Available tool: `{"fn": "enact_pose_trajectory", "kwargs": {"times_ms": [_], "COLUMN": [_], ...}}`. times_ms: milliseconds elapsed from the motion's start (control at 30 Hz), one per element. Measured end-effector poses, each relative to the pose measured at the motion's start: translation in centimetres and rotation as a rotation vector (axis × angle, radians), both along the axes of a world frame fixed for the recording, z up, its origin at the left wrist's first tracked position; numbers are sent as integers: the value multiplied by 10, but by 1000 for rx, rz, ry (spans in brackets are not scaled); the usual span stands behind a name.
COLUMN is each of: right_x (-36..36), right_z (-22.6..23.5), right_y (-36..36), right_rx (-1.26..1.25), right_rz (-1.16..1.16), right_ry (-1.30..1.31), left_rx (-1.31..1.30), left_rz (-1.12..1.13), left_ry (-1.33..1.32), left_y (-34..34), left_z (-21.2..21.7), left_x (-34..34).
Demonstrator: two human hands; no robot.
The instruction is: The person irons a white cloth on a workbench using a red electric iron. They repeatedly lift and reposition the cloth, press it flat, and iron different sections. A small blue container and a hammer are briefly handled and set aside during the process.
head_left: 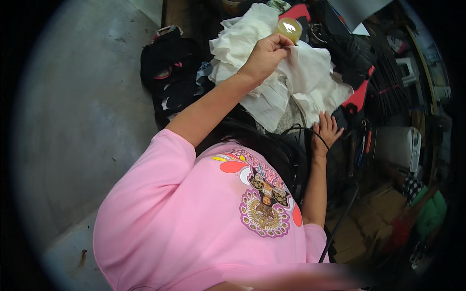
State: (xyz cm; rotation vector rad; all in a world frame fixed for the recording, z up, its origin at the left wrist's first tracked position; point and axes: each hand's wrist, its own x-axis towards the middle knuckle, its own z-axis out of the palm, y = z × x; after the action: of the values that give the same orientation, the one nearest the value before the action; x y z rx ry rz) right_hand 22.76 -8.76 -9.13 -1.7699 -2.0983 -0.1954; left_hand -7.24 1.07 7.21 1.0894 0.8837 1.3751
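A heap of thin white cloth point(238, 48) lies crumpled in front of me. My left hand point(266, 57) reaches across it, with thumb and fingers pinched on the edge of a white cloth piece point(310, 68) spread toward the right. Just beyond those fingertips is a round clear container point(290, 30) with something pale yellow in it. My right hand point(327, 130) lies with its fingers spread at the near right corner of that piece, its fingertips at or just beside the edge. A speckled grey surface point(291, 116) shows between the cloth folds.
A black bag-like pile point(170, 72) with pink bits sits left of the cloth. Red-and-black pieces point(359, 92) lie to the right. Thin black cables run past my right arm. Farther right are a white boxy object point(398, 145), cardboard point(374, 208) and a person in green point(432, 213).
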Motion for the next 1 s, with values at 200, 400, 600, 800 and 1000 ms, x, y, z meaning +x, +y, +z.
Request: {"fn": "enact_pose_trajectory", "kwargs": {"times_ms": [200, 400, 600, 800, 1000], "right_x": [1, 2, 2, -1, -1], "right_z": [-1, -3, -2, -1, 0], "right_y": [0, 0, 0, -1, -1], "right_rx": [-25, -14, 0, 8, -34], "right_rz": [-5, 6, 12, 18, 26], "right_ry": [-13, -25, -46, -32, -26], "left_rx": [53, -26, 24, -54, 1], "left_rz": [234, 428, 571, 297, 464], "left_ry": [43, 705, 1396, 942, 1057], "left_y": [17, 24, 13, 6, 7], "left_z": [15, -22, -62, -76, -82], "left_x": [-60, -113, -127, -113, -107]}}
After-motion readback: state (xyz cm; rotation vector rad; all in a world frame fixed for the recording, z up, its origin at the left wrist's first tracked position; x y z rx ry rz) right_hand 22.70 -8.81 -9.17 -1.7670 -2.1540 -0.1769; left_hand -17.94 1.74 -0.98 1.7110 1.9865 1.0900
